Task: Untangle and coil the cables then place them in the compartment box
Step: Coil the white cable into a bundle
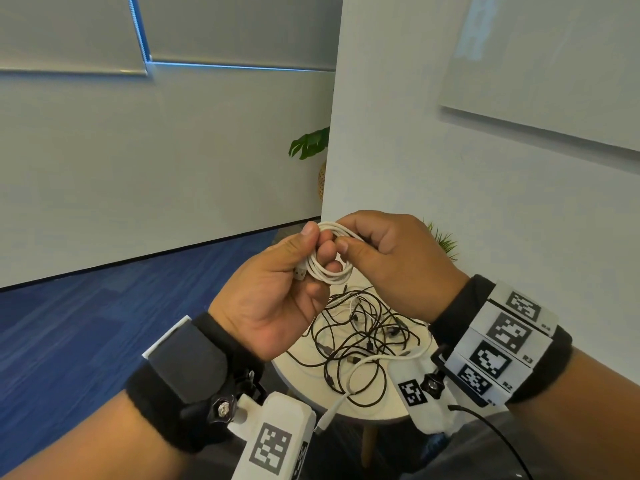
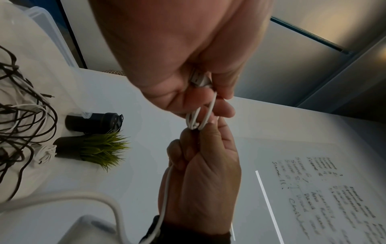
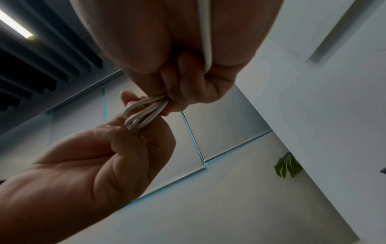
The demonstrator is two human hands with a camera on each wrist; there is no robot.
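Left hand [image 1: 277, 292] and right hand [image 1: 391, 261] both pinching the white coil [image 1: 329, 261] — held up between them, USB plug [image 1: 300, 273] against left palm. Below both hands, tangle [image 1: 360, 341] on the table [image 1: 298, 375].

Looked like an office meeting room: blue carpet tiles [image 1: 104, 317] at lower left, roller blinds [image 1: 69, 32] at upper left, a handwritten whiteboard [image 2: 313, 189] at lower right, ceiling baffles [image 3: 41, 66] at upper left.
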